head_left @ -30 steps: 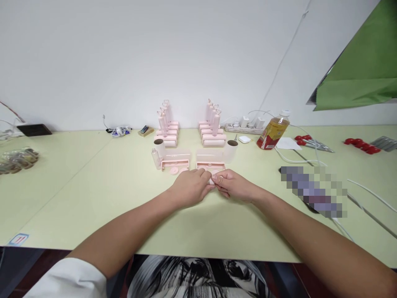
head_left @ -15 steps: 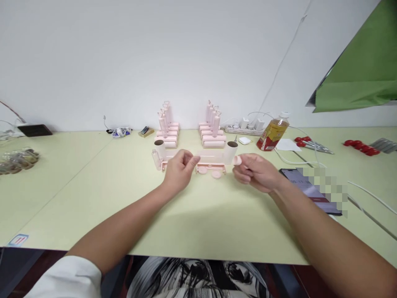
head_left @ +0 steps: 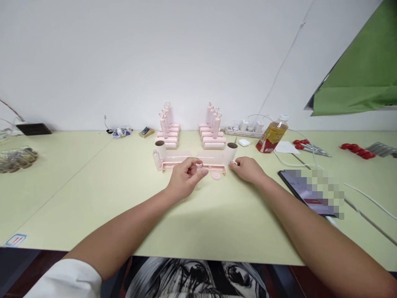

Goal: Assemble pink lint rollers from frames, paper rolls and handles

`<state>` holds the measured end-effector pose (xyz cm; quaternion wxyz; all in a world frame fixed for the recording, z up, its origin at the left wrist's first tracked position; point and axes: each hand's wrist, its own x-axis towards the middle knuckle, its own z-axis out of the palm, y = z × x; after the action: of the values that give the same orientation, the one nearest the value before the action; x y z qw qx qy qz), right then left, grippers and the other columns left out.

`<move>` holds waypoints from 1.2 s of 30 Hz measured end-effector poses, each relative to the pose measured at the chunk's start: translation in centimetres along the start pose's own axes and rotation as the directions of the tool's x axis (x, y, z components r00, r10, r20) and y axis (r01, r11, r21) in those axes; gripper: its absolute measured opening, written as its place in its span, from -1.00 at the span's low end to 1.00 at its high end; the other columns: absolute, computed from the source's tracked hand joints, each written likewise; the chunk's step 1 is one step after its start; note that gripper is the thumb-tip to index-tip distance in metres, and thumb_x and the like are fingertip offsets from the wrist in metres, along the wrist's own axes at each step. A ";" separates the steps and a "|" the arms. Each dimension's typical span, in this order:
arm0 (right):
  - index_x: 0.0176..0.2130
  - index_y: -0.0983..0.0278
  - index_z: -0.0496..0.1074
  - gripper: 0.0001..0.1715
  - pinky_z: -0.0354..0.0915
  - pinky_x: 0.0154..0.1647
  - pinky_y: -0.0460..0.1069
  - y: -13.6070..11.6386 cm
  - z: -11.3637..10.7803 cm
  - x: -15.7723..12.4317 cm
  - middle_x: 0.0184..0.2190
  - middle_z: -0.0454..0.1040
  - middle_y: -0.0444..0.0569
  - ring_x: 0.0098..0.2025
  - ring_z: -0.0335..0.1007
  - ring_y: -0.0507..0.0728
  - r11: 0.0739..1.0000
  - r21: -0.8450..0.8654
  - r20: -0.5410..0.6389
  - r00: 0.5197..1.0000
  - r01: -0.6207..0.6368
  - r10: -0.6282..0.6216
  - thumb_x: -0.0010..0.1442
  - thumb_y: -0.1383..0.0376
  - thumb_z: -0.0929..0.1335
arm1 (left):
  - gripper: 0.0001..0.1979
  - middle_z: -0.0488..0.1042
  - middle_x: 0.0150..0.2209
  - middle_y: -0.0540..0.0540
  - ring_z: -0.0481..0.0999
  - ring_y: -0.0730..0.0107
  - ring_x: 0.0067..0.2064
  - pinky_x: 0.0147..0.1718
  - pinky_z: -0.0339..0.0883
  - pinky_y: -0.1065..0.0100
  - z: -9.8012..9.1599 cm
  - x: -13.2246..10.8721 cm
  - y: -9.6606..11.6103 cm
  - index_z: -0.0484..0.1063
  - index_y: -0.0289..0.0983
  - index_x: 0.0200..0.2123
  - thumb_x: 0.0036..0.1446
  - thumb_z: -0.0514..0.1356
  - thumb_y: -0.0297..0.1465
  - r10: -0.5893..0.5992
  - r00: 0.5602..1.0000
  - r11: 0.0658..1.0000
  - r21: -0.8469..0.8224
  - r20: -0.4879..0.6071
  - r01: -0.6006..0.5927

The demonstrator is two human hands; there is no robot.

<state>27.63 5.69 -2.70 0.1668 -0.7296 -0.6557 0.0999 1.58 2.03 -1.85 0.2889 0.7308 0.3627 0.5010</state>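
Observation:
My left hand (head_left: 186, 177) pinches a small pink round cap (head_left: 199, 165) between thumb and fingers, partly hidden by them. In my right hand (head_left: 246, 169) the fingers close on a small pale pink piece (head_left: 234, 162), mostly covered, beside an upright white paper roll (head_left: 230, 155). Another pink disc (head_left: 216, 176) lies flat on the table between the hands. Just beyond them are two opened pink covers, one left (head_left: 176, 156) and one right (head_left: 211, 157). At the left stand a second white roll (head_left: 161, 151) and a clear pink handle tube (head_left: 157, 160).
Two rows of pink lint rollers, left (head_left: 167, 140) and right (head_left: 213, 140), stand near the wall. To the right are a drink bottle (head_left: 272, 134), a power strip (head_left: 243, 131), a phone (head_left: 307, 194), cables and red-handled tools (head_left: 312, 147). Bagged items (head_left: 18, 159) lie far left.
My left hand has moved right and taken one pink disc from the table. My right hand has moved left and lower with its small pink piece, close to the right paper roll.

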 end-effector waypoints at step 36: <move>-0.23 0.31 0.53 -0.61 0.14 -0.41 -0.05 -1.6 -0.1 -0.3 -0.55 0.43 -0.11 -0.48 0.28 0.08 0.940 0.287 -0.344 0.936 0.186 -0.080 0.07 0.08 0.38 | -0.80 0.33 -0.51 0.04 0.20 0.51 -0.49 -0.50 0.10 0.45 2.0 -1.4 -1.0 0.46 -0.28 -0.36 0.16 0.12 -0.28 -0.099 0.877 0.995 0.070 0.470 0.075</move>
<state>26.16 5.56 -2.04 0.3940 -0.6533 -0.6428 0.0692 2.91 1.33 -4.00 0.3728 0.8207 0.3259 0.2849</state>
